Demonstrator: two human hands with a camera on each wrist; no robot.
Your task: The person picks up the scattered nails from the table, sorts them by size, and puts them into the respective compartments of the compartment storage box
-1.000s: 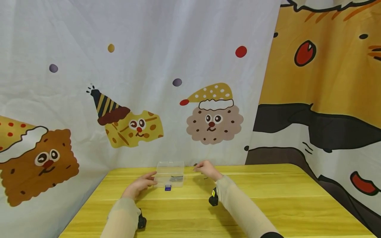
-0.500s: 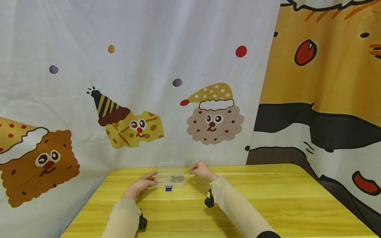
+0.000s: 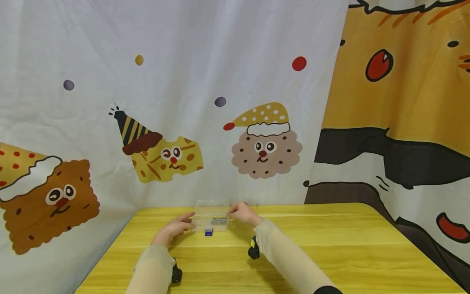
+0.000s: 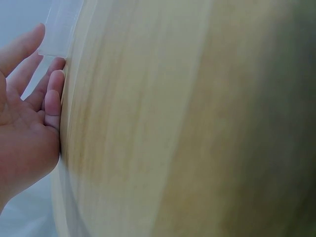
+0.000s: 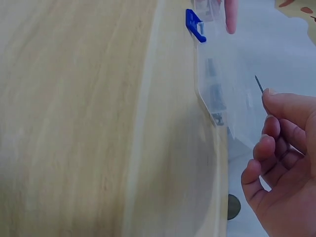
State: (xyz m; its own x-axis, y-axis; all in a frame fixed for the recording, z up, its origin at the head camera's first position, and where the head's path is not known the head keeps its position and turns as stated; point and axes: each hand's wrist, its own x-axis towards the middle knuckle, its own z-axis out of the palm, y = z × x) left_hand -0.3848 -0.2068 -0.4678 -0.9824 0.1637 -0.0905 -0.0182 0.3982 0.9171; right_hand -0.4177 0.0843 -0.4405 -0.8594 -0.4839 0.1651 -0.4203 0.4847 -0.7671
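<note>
In the head view, a clear plastic box (image 3: 200, 222) with a blue latch (image 3: 209, 232) stands at the back of the table, its lid (image 3: 211, 207) raised. Dark thin pieces (image 3: 219, 221) lie inside; their exact kind is unclear. My left hand (image 3: 172, 230) touches the box's left side, thumb (image 4: 34, 37) and fingertips at its edge in the left wrist view. Just right of the box is my right hand (image 3: 244, 214). Its thumb and index finger pinch a thin, dark, pointed nail (image 5: 259, 85); most of its length is hidden.
The box stands near the far edge of the yellow wood-grain table (image 3: 330, 245). Behind rises a white curtain (image 3: 183, 61) printed with cartoon figures. A black wrist camera (image 3: 253, 249) hangs beneath the right sleeve, another (image 3: 176, 274) beside the left.
My right hand has moved left, from out over the table to the box's right side. The left hand has stayed at the box's left side.
</note>
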